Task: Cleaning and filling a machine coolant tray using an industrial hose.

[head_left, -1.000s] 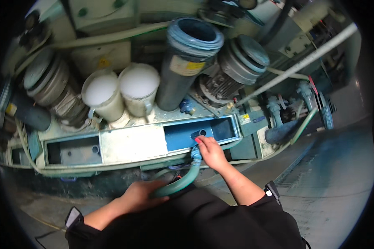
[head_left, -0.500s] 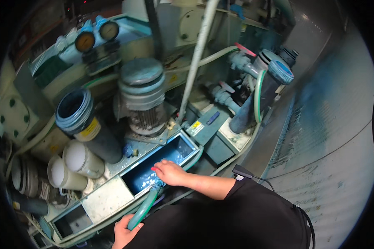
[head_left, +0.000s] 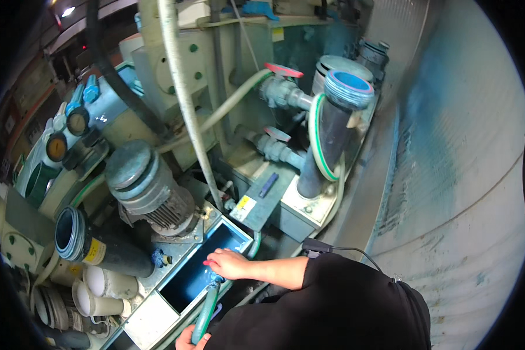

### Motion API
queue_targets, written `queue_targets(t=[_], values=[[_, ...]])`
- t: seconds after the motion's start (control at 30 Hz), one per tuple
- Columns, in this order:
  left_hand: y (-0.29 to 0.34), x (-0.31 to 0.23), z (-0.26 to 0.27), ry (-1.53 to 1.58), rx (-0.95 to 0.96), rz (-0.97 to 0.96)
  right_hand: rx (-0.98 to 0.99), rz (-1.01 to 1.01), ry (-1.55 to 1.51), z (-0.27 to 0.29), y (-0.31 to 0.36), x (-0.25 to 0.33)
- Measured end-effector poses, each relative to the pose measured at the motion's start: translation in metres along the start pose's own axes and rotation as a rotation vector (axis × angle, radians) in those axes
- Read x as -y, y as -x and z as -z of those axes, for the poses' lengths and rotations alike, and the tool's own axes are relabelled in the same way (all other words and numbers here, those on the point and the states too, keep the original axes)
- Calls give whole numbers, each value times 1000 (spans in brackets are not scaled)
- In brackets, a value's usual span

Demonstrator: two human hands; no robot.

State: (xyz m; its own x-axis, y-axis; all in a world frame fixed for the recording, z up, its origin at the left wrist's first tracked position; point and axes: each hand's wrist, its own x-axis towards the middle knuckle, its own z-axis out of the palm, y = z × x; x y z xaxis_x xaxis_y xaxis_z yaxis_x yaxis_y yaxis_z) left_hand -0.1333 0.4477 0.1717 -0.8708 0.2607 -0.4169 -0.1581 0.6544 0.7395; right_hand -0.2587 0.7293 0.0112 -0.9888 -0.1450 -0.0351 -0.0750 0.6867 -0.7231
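A green hose [head_left: 205, 315] rises from the lower edge to a bluish fitting [head_left: 215, 279] at the near rim of a narrow open tank [head_left: 164, 301]. My left hand [head_left: 191, 339] is closed round the hose, low in the view and partly cut off by the edge. My right hand [head_left: 227, 264] reaches over the fitting with its fingers closed on a red valve handle [head_left: 207, 262], only the tip of which shows. Inside the tank is dark blue liquid [head_left: 184, 286], below my right hand.
Beside the tank stand a grey motor [head_left: 151, 189], a dark open-topped cylinder [head_left: 119, 255] and white buckets [head_left: 108, 283]. Further right, a black pipe housing [head_left: 331, 131] carries red-handled valves [head_left: 284, 70] and a looped hose. A pale wall [head_left: 449, 175] bounds the right side.
The view has swung to the right, so the machinery sits further left and lower. Both hands keep their holds on the hose and the valve handle.
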Motion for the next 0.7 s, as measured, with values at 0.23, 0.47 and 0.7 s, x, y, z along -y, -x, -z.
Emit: queue_targets(t=[0.23,0.47,0.7], values=[[-9,-15,-11,136,110,172,-98,18,-43,-7,4,-21],[-15,2,-22,218,124,48,-107,-7,-85,-8,11,-28],[-12,-8,-33,161,31,37,-135,0,-99,-13,8,-39]])
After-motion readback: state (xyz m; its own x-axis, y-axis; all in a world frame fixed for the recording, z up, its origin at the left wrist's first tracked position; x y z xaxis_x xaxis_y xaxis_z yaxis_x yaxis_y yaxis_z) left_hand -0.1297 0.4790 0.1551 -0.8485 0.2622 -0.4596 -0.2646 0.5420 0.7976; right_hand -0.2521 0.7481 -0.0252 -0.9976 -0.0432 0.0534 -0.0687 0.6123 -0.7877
